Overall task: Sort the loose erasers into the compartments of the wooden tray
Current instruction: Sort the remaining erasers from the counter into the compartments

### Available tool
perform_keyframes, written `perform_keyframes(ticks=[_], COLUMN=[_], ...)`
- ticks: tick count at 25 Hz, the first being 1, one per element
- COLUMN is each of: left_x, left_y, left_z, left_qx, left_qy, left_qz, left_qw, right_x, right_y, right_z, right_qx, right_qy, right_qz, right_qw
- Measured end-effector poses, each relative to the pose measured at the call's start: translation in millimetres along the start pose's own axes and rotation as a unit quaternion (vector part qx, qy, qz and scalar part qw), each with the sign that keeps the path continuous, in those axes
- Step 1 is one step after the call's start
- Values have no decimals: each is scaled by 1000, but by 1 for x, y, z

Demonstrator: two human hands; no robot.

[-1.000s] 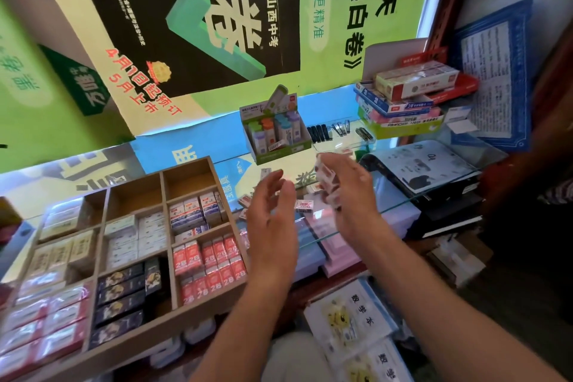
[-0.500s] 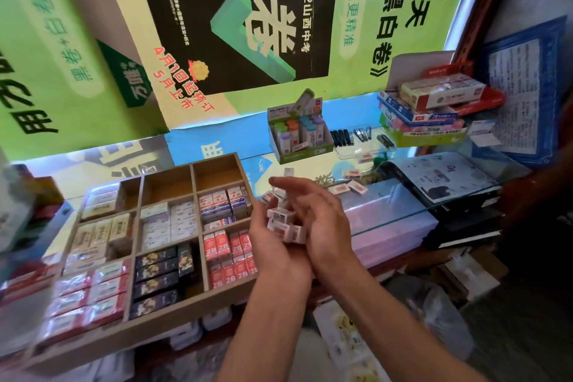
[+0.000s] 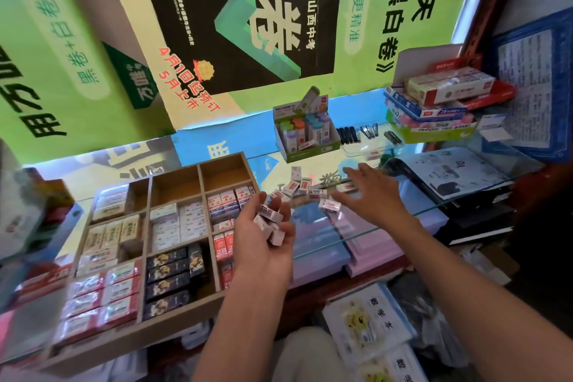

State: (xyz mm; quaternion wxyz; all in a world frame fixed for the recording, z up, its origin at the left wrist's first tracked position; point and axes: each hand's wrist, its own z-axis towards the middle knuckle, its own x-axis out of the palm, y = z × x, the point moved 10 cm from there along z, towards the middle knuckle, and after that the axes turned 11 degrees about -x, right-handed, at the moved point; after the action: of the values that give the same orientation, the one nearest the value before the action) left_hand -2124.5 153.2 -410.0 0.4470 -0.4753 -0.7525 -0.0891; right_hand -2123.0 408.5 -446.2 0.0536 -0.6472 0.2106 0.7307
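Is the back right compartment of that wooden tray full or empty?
Empty: the back right compartment of the wooden tray shows only bare wood.

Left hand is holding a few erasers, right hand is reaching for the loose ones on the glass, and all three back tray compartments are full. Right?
Not quite. The head view shows the tray's back compartments nearly empty. The rest holds: left hand cups erasers, right hand reaches over the loose erasers on the glass.

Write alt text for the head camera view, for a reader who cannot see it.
A person's left hand cups several small white erasers beside a wooden tray of sorted erasers, while the open right hand reaches toward loose erasers scattered on a glass counter. The tray's two far right compartments are empty.
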Motion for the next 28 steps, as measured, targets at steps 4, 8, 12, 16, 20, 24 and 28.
perform_keyframes(ticks=[4, 8, 12, 16, 20, 24, 28], left_x=[-9, -21, -32, -44, -44, -48, -78], left_y=[-19, -32, -44, -62, -78, -112, -150], left_z=[-7, -13, -29, -35, -38, -53, -51], left_qx=[15, 24, 38, 62, 74, 82, 96], left_qy=[0, -9, -9, -36, -37, 4, -19], left_qz=[18, 3, 14, 16, 101, 109, 65], left_qw=[1000, 1000, 999, 997, 991, 991, 993], right_x=[-10, -8, -33, -75, -96, -77, -63], right_y=[21, 17, 11, 90, 248, 344, 377], right_z=[3, 1, -19, -38, -51, -62, -58], right_qx=[-23, -16, 57, -11, -200, -304, -273], right_qy=[-90, -95, -206, -286, -178, -121, -189], right_qz=[-87, -78, 60, 294, 356, 219, 294], right_qw=[992, 992, 975, 912, 895, 919, 896])
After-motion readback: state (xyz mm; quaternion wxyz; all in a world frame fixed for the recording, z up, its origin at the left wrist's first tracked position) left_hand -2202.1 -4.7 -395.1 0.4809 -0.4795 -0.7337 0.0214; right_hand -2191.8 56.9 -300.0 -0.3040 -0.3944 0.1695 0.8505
